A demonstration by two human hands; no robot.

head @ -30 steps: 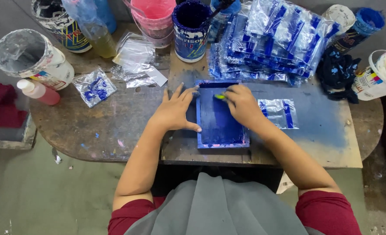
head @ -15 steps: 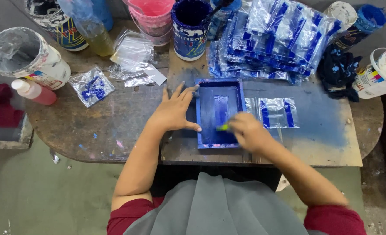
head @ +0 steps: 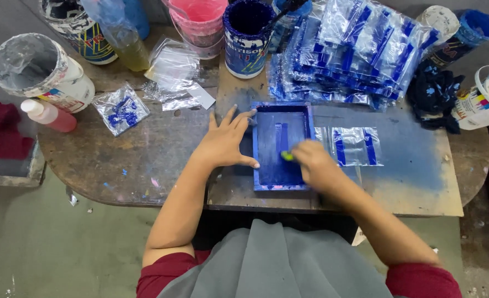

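Observation:
A small blue-stained printing screen frame [head: 266,182] lies flat on the board in front of me. My left hand [head: 226,140] rests open, fingers spread, on the frame's left edge and holds it down. My right hand [head: 316,164] is closed around a small squeegee with a yellow-green tip [head: 286,156], pressed onto the screen near its lower right. A clear plastic pouch with blue printed stripes [head: 356,146] lies just right of the frame.
A pile of printed blue pouches [head: 360,49] sits at the back right. A blue ink tin [head: 248,33], pink bucket [head: 200,22], white tub [head: 38,72] and red squeeze bottle [head: 49,114] ring the table. Loose clear pouches [head: 174,72] lie left of the frame.
My right hand has drawn the squeegee down the screen from its far end toward me. The left hand has stayed on the frame's left edge.

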